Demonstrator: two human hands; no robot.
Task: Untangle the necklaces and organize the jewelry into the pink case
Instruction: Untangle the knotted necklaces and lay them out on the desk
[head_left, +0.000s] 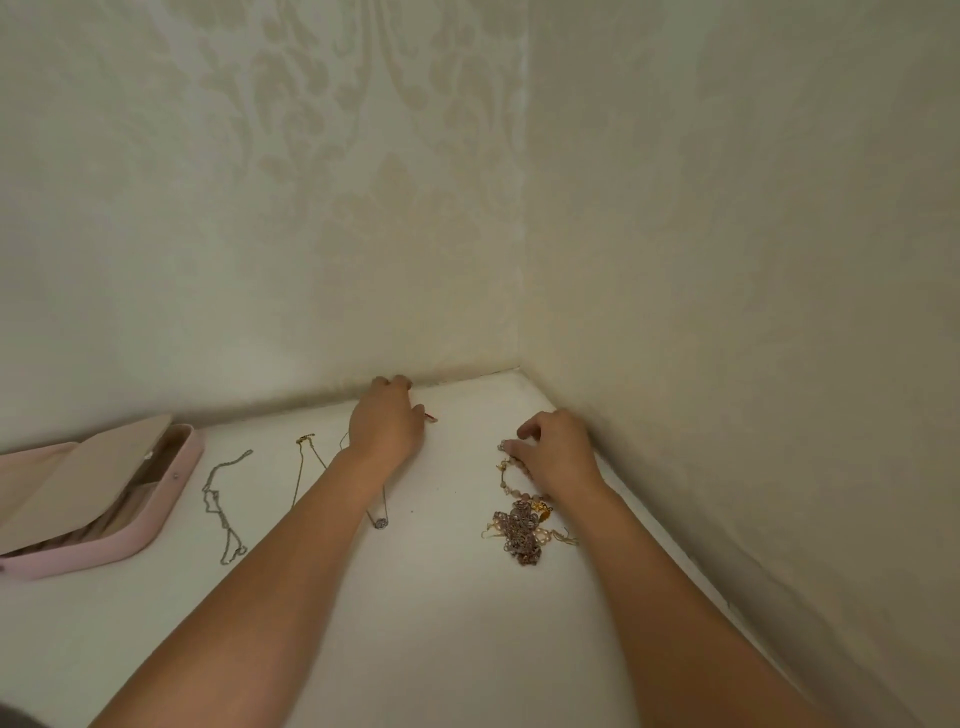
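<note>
Tangle of necklaces (519, 530) lay right of centre on the worktop (441, 623), long axis running up to the right hand (558, 454), which pinched its beaded strand (505, 475). Left hand (387, 423) farther off, fingers curled by a small red piece (431, 417); grip unclear. Pink case (171, 499) open, far left.

- Single wide-angle view from the head, aimed forward and steeply down onto a plain white tabletop (441, 613).
- Facing a corner of cream damask-patterned wallpapered walls (311, 156), filling the upper half of the frame.
- Close in: left hand (387, 426) and right hand (558, 454) at mid-frame, bare forearms (249, 597) running in from the bottom edge.
</note>
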